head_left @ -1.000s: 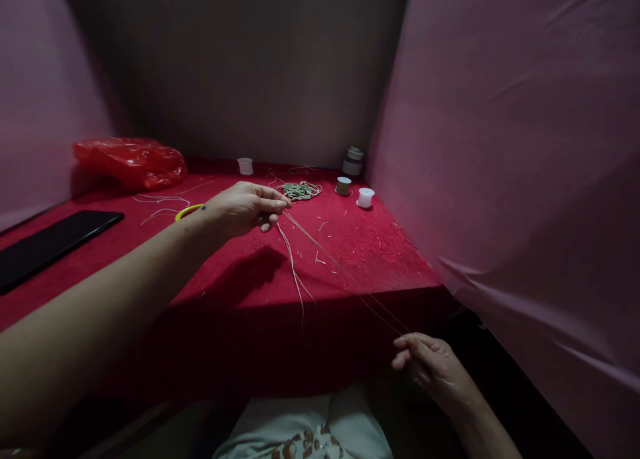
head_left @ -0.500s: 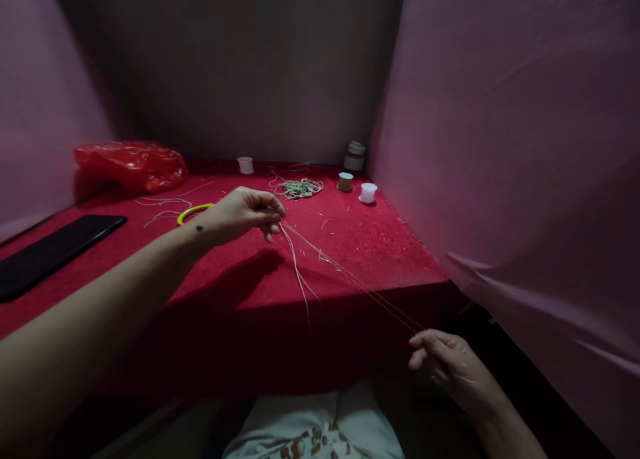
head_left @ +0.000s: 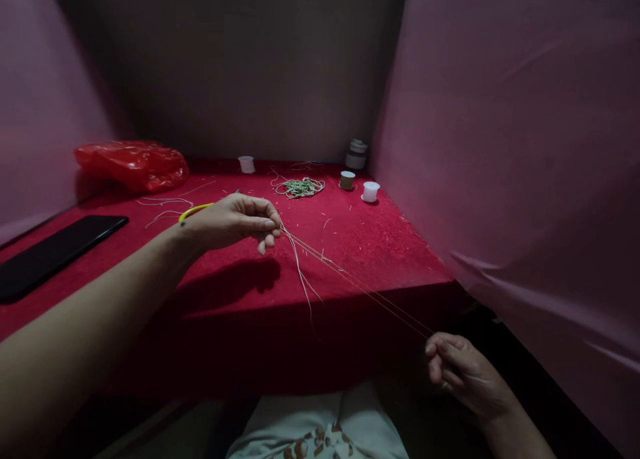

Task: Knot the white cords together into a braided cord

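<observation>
Thin pale threads (head_left: 350, 282) run taut from my left hand (head_left: 235, 222) down to my right hand (head_left: 463, 375). My left hand hovers over the red table (head_left: 380, 245) and pinches the threads' upper end between thumb and fingers. Loose thread ends hang from that pinch over the table's front edge. My right hand, below the table's front right corner near my lap, is closed on the threads' lower end.
A tangle of greenish cord (head_left: 299, 187) lies at the back of the table, with small spools (head_left: 370, 191) and a jar (head_left: 356, 155) near it. A yellow ring (head_left: 196, 210), a red plastic bag (head_left: 131, 164) and a black phone (head_left: 55, 249) sit at left. Pink cloth walls close both sides.
My right hand has moved right and slightly down, drawing the threads out longer. My left hand has drifted a little lower and toward me, still pinching them.
</observation>
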A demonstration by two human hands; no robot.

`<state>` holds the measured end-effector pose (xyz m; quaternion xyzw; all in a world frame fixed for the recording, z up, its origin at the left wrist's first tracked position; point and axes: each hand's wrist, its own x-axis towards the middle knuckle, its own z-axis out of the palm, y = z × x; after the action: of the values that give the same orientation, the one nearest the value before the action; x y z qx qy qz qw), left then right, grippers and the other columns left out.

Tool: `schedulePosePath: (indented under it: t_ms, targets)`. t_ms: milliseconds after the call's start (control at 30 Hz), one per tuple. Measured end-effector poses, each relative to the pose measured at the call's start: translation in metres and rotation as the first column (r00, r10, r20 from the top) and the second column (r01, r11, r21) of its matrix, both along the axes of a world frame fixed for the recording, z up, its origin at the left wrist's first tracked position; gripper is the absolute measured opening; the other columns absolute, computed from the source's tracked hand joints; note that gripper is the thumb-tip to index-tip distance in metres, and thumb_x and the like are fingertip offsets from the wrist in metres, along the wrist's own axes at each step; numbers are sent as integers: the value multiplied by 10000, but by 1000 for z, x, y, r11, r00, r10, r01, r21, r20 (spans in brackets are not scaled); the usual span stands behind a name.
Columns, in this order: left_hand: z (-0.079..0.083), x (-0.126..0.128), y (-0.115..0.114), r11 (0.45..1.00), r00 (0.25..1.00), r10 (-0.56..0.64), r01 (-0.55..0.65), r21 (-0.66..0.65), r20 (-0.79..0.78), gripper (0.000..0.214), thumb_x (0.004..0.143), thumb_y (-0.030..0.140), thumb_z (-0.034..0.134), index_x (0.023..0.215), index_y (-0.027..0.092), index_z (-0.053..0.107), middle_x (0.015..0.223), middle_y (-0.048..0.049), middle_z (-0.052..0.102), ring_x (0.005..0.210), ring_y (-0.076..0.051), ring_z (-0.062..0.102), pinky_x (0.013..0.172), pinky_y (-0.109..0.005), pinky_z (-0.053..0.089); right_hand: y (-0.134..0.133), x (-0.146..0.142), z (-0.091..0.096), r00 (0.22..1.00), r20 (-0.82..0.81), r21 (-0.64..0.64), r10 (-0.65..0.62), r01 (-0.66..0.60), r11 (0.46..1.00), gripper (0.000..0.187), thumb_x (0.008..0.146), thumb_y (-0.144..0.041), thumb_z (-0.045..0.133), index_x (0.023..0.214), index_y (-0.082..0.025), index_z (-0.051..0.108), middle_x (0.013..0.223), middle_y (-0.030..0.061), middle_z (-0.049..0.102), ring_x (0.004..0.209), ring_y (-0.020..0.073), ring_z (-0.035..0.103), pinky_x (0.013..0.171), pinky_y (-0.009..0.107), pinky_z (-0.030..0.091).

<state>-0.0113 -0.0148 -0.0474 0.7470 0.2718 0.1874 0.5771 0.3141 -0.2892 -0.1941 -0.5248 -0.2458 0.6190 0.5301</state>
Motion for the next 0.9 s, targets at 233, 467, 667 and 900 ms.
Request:
schedulePosePath:
  t_ms: [233,467,667,900]
  targets:
    - [-2,6,-6,995,994,98,-98,-4,-46,134,700,264,660,725,138,624,611,-49,654,528,-125,618,544,-230,516,2,-3,5,998,62,-19,-2,3,1000,342,653,-458,691,664,-126,608,458,61,595,345,17,205,406,209,93]
    - [1,18,-20,977,975,213,-212,32,-58,136,657,196,678,677,127,563,539,-23,622,470,-116,602,476,-215,500,-1,-4,1,993,118,-31,8,-4,1000,356,640,-482,687,661,-134,614,465,67,591,366,45,270,420,222,120]
    - [-4,22,-21,966,967,253,-254,45,30,212,638,134,670,779,152,512,541,13,596,472,-142,605,447,-269,524,-2,-3,-6,990,124,-26,62,-59,998,325,715,-454,640,700,-129,622,490,71,612,377,38,254,436,225,101]
    - [7,22,-22,966,978,208,-203,162,-11,175,656,155,666,762,144,527,516,19,580,423,-99,568,439,-227,499,-1,-3,-9,986,136,-35,98,-94,995,321,743,-438,618,719,-117,628,507,74,623,378,31,240,431,219,99]
